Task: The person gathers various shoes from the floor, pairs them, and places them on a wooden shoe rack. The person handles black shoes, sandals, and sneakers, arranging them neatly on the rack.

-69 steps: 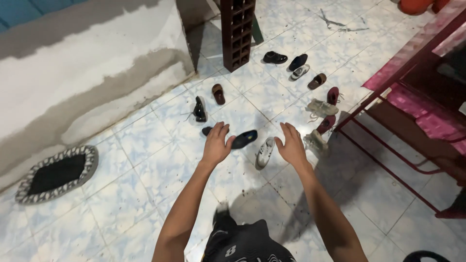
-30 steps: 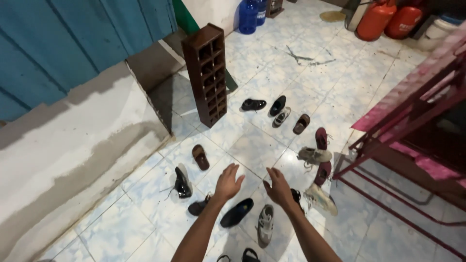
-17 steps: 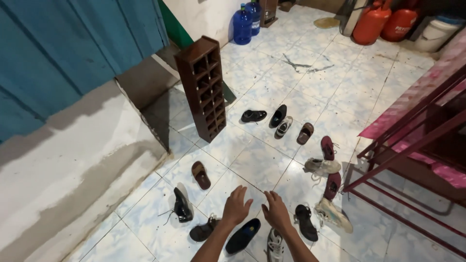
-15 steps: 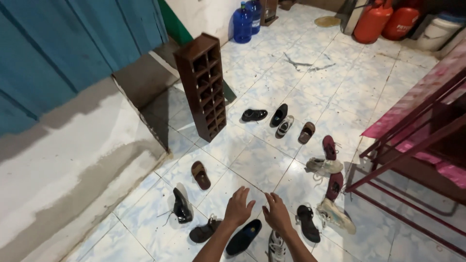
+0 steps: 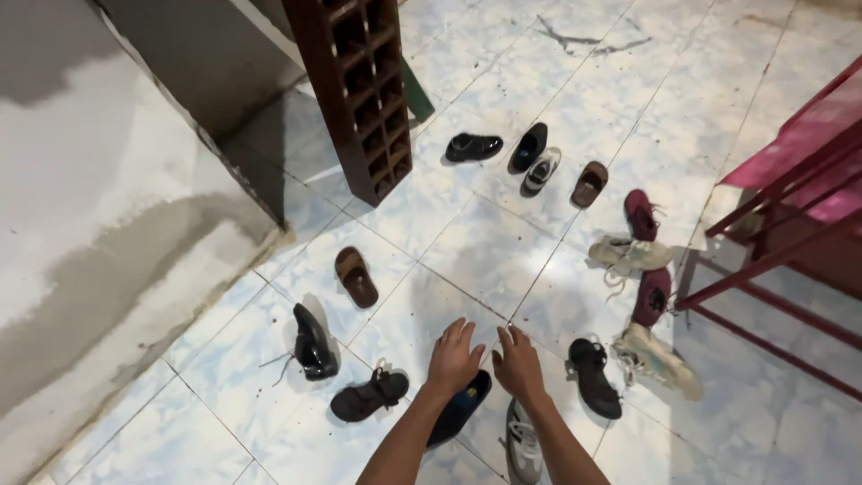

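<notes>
Head view: pale marbled tile floor (image 5: 485, 251)
Hands: left hand (image 5: 453, 357), right hand (image 5: 518, 364), side by side, fingers spread, holding nothing
Below hands: dark blue slip-on shoe (image 5: 463, 406)

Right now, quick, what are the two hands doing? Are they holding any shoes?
Left hand: open, fingers spread, holding nothing, above the dark blue shoe.
Right hand: open, holding nothing, above the grey sneaker.

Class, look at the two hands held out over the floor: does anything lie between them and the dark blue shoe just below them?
Nothing visible does. The left hand and right hand hover open above the dark blue shoe, holding nothing.
</notes>
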